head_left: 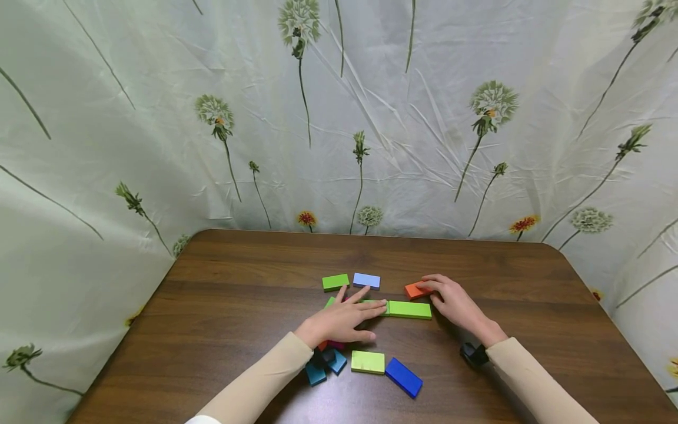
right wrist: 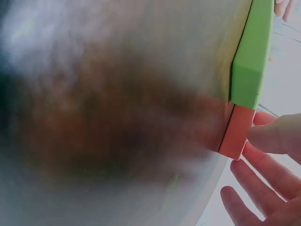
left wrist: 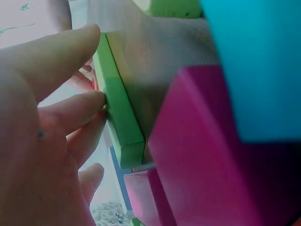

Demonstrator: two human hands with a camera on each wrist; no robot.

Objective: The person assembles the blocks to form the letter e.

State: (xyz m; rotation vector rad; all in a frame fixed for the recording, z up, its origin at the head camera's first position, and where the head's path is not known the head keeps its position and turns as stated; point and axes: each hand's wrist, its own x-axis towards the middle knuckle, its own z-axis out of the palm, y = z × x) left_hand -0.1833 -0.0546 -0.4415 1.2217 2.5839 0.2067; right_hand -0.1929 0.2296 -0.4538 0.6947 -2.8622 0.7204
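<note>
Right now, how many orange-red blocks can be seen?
2: one orange-red block at the right hand, another mostly covered by the left hand, near its wrist. More may be hidden there.

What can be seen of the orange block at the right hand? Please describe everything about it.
The orange block is a small, flat rectangular piece with plain faces and straight edges; it looks like painted wood, though I cannot be sure. It appears to lie flat on the brown table, beyond the right-hand green block and slightly askew to it. The right hand grips its right end, hiding part of it. Whether it touches the green block is unclear.
</note>
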